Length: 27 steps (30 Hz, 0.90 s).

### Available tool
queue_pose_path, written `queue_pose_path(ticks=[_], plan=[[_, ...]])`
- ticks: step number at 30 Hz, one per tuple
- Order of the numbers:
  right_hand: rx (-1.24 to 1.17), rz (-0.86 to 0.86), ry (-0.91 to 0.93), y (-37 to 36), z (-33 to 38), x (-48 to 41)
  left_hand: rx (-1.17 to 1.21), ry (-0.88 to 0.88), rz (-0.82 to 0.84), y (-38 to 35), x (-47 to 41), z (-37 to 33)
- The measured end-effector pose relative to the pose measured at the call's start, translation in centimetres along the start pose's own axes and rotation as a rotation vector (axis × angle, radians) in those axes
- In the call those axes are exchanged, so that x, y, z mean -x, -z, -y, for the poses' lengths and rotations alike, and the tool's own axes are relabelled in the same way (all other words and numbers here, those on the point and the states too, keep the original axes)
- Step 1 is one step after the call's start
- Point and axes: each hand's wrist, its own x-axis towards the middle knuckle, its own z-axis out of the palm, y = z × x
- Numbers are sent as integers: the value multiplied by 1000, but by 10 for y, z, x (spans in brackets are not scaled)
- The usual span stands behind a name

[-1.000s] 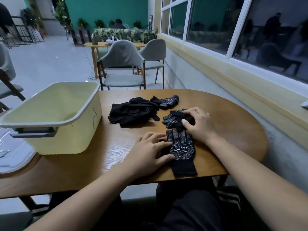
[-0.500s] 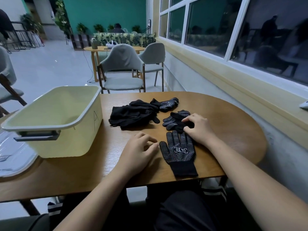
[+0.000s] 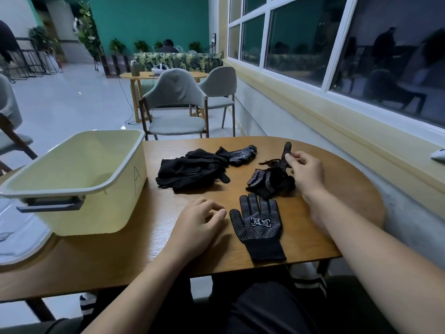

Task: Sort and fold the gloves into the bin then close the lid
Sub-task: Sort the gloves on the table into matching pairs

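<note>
Wooden table [image 3: 337, 189]: right hand [image 3: 307, 172] pinches seemingly crumpled dotted glove [image 3: 271, 180].

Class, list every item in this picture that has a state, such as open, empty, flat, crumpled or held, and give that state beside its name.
bin: lid off, nothing visible inside
flat glove: spread flat, dotted palm up, untouched
crumpled glove: bunched, one finger pinched and lifted by the right hand
glove pile: heaped, unfolded, unsorted
left hand: resting on the table, loosely curled, holding nothing
right hand: fingers pinched on the crumpled glove
</note>
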Motion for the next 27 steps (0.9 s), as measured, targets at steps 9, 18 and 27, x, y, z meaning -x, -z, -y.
queue_pose_path(ticks=[9, 18, 27], plan=[[-194, 22, -53, 9, 71, -37, -5, -1, -28, 7, 3, -6], [-116, 130, 185, 0, 119, -28, 74, 43, -34, 8, 3, -7], [-133, 378, 166, -36, 133, -24, 388, 241, -111, 15, -28, -4]])
